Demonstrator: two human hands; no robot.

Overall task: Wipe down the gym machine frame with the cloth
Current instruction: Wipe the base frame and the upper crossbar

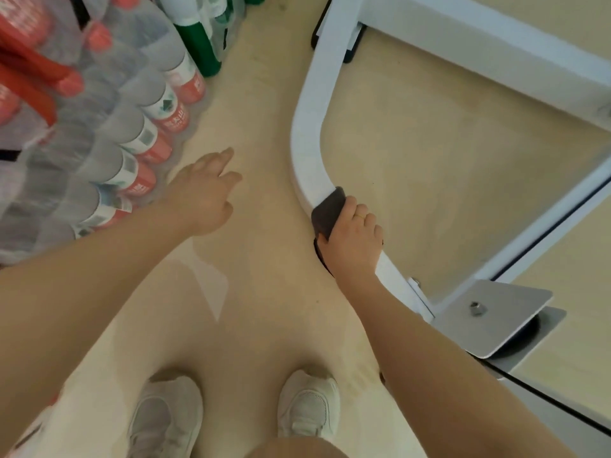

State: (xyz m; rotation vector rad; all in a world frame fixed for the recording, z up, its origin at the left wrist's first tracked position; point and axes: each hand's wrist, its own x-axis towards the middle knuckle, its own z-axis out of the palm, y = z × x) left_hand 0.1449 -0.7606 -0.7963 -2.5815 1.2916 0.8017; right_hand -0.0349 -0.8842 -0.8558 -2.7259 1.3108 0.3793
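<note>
A pale beige floor (258, 133) fills the view, seen from above. Shrink-wrapped packs of bottled water (109, 120) are stacked at far left. A white curved gym machine frame (312, 127) runs down the right side toward a grey metal foot plate (496, 312). The right hand (352, 241) curls its fingers (363, 214) over the frame, pressing a dark cloth (327, 211) wrapped around the tube. The left hand (205, 190) hovers above the floor, fingers loosely spread, holding nothing. Two white sneakers (307, 404) stand near.
</note>
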